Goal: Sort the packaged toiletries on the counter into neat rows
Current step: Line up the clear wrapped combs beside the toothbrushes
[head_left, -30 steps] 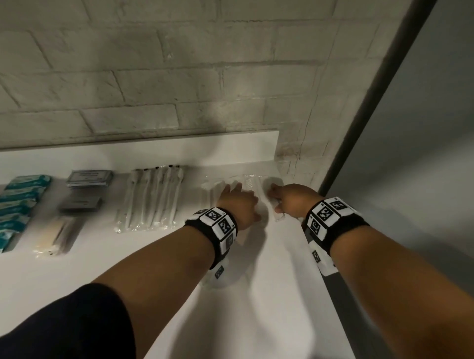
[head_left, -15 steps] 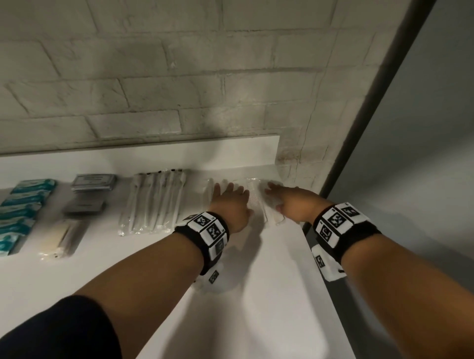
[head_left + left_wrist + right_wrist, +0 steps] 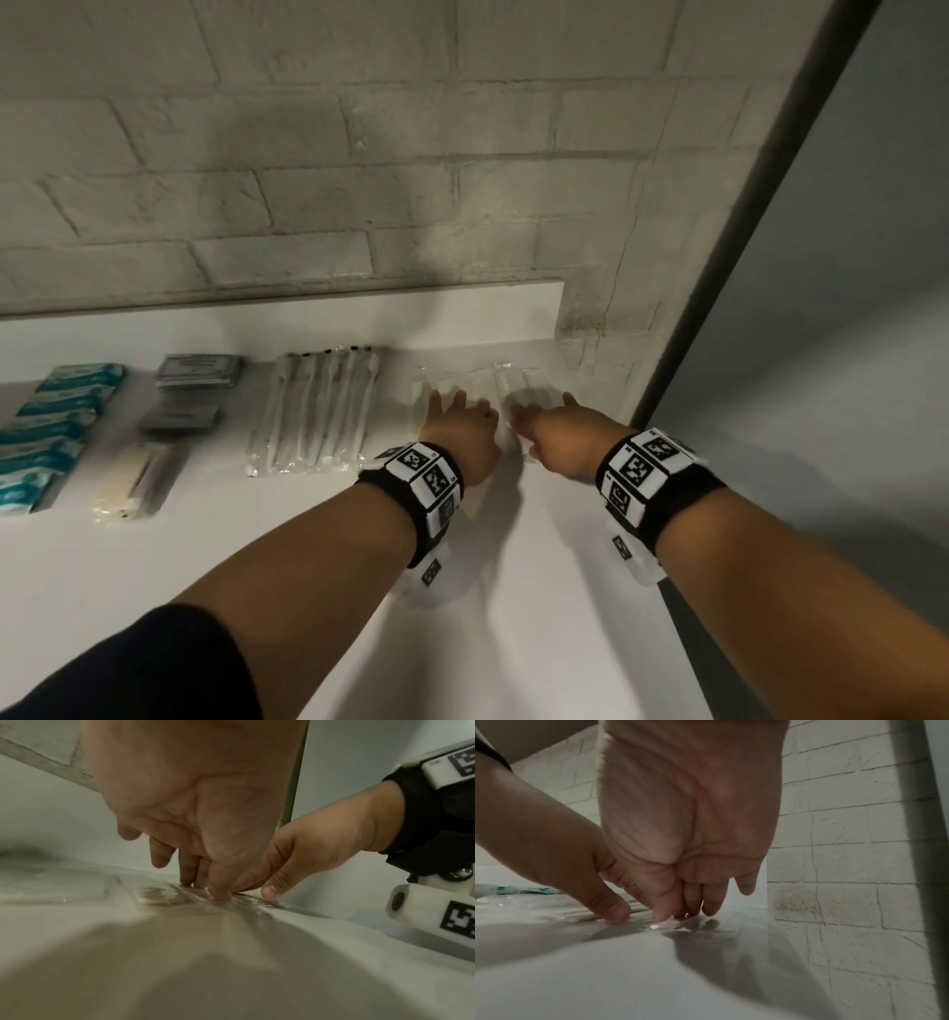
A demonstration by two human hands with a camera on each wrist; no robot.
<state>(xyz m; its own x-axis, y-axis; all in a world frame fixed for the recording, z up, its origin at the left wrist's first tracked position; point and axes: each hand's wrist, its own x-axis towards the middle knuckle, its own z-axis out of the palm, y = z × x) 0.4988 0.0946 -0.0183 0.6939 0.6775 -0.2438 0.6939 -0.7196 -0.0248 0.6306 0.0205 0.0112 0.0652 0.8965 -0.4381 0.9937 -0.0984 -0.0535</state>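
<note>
head view showed both hands at the far right end of the white table (image 3: 513, 642), working on the last group: a row of clear, flat plastic-wrapped packets (image 3: 480, 383) lying against the low white upstand below the grey brick wall (image 3: 308, 154). the left hand (image 3: 464, 439) lay with fingers stretched flat on the left part of that row, its grip released, pressing rather than grasping. the right hand (image 3: 562, 437) reached onto the right part of the row, fingers extended too; from the right wrist view its fingertips (image 3: 709, 909) and thumb touched the glossy wrap without curling round it, so that grip was also released.

the step in hand looked like squaring up this clear group, nudging packets side by side. the next move probably called for light sideways pushes with flat fingers, since the film was slippery and packets could slide over one another or off the nearby right edge.

counts, as far as they could be told: teal and white sachets (image 3: 56, 426) at far left, about five in a column, the lowest cut by the frame; dark grey flat packs (image 3: 197, 370), two; one pale cream wrapped item (image 3: 136, 480); long slim clear-wrapped sticks with dark tips (image 3: 321, 411), about six or seven, blurred; clear packets under the hands, roughly four or five, partly hidden.
</note>
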